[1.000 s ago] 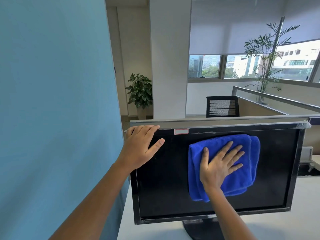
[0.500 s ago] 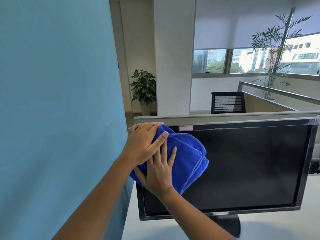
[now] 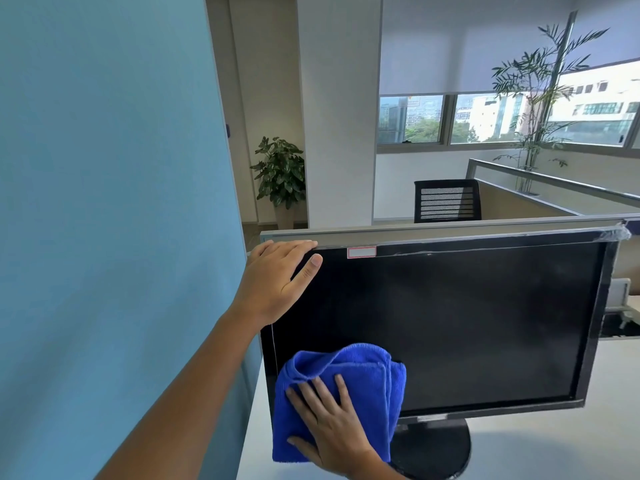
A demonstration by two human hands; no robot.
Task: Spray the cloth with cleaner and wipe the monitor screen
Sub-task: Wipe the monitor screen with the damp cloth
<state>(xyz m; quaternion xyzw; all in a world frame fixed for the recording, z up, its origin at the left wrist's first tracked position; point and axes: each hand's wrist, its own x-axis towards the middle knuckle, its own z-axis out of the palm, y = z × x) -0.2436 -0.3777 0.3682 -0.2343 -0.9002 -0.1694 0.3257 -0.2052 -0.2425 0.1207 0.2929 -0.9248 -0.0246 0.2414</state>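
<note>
A black monitor [image 3: 460, 327] with a dark screen stands on a round base on the white desk. My left hand [image 3: 277, 282] grips its top left corner, fingers over the top edge and thumb on the screen. My right hand [image 3: 332, 424] presses a folded blue cloth [image 3: 367, 375] flat against the screen's bottom left corner, fingers spread. The cloth covers the lower left bezel. No cleaner bottle is in view.
A blue partition [image 3: 104, 202] rises close on the left. The white desk [image 3: 554, 441] extends right of the monitor base [image 3: 433, 448]. Behind the monitor runs a low cubicle divider [image 3: 450, 226], with a black chair [image 3: 446, 200], a pillar and potted plants beyond.
My right hand has swept the cloth from the screen's upper middle to the top left, then down to the bottom left corner. My left hand has kept hold of the top corner.
</note>
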